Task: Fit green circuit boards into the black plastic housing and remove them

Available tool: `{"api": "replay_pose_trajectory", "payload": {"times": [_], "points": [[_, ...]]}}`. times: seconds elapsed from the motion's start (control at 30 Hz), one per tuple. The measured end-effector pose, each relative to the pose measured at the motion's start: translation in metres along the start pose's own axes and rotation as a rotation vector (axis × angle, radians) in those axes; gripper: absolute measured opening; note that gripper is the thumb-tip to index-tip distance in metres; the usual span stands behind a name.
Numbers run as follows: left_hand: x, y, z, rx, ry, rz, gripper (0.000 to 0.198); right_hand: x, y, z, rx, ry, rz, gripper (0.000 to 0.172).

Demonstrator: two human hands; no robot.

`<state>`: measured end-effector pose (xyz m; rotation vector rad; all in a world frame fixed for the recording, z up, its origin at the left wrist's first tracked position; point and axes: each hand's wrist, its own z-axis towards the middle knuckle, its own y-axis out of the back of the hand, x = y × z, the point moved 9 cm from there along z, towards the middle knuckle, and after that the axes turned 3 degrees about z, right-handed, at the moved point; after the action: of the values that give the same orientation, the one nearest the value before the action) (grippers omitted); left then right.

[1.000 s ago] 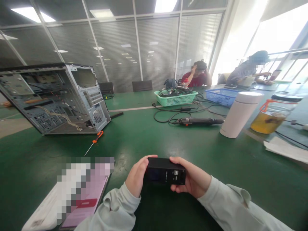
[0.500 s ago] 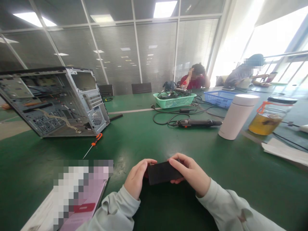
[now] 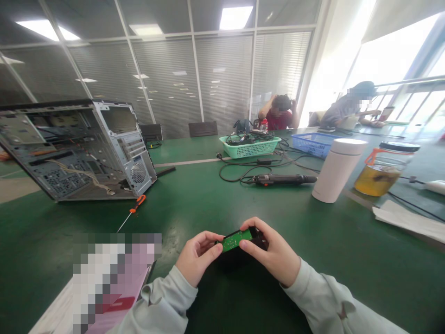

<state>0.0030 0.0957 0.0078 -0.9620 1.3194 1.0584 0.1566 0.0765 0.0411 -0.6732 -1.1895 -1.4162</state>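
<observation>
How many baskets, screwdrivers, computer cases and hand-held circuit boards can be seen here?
Baskets: 2, green basket, blue basket
Screwdrivers: 2, orange screwdriver, corded screwdriver
Computer cases: 1, open case
Circuit boards: 1, green board, held by left hand and right hand
Total: 6

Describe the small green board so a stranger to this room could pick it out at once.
Start at the long green table and come to its near edge, where the person's left hand and right hand meet. Pinched between their fingertips is the circuit board, a small strip. It is brighter green than the table and held above it, not lying on it.
</observation>
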Motion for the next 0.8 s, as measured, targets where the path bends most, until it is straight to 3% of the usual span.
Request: {"api": "replay_pose_trajectory", "payload": {"times": [0.13, 0.27, 0.37, 0.5, 0.8], "points": [[0.002, 0.001, 0.001, 0.011, 0.079, 0.012, 0.026, 0.000, -0.001, -0.002, -0.030, -0.028, -0.021, 0.040], [0.006, 0.008, 0.000, -0.069, 0.182, 0.008, 0.031, -0.016, -0.010, -0.004, 0.024, -0.272, 0.099, 0.056], [0.000, 0.000, -0.001, 0.004, 0.129, 0.183, 0.033, -0.020, -0.014, -0.007, 0.041, -0.375, 0.168, 0.065], [-0.008, -0.007, -0.003, 0.041, 0.025, 0.472, 0.031, -0.019, -0.017, -0.008, 0.054, -0.405, 0.204, 0.068], [-0.005, -0.003, 0.002, 0.029, 0.085, 0.372, 0.038, -0.023, -0.022, -0.010, 0.070, -0.434, 0.287, 0.069]]}}
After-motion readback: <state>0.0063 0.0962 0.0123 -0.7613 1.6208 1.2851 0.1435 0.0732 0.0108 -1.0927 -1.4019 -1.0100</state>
